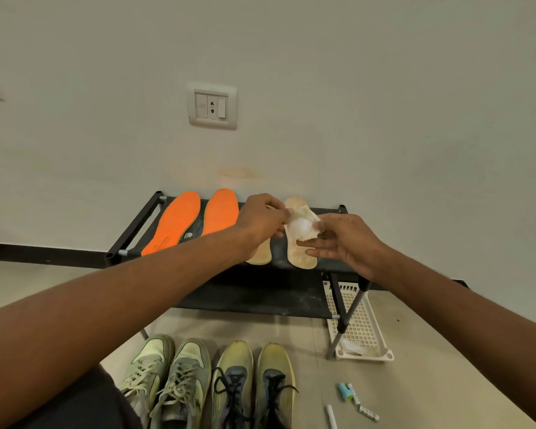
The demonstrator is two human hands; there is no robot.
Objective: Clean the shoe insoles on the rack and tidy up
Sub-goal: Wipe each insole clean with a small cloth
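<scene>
From my feed: plain off-white wall (384, 88) fills the top half, with a white switch-and-socket plate (212, 105) mounted left of centre. Faint yellowish stain (240, 173) on the wall below the plate. Dark skirting strip (44, 250) runs along the wall base at left. Floor (430, 351) is smooth beige, lightly scuffed. Light is soft and even, source not in view. Pale object at the far left edge, too cropped to identify.

Left beige insole (262, 253): mostly hidden behind left hand (260, 222). Both shoe pairs, grey (167, 379) and yellow (254, 382): heels cut off by bottom edge. Small tube labels (358, 400): too small to read
</scene>
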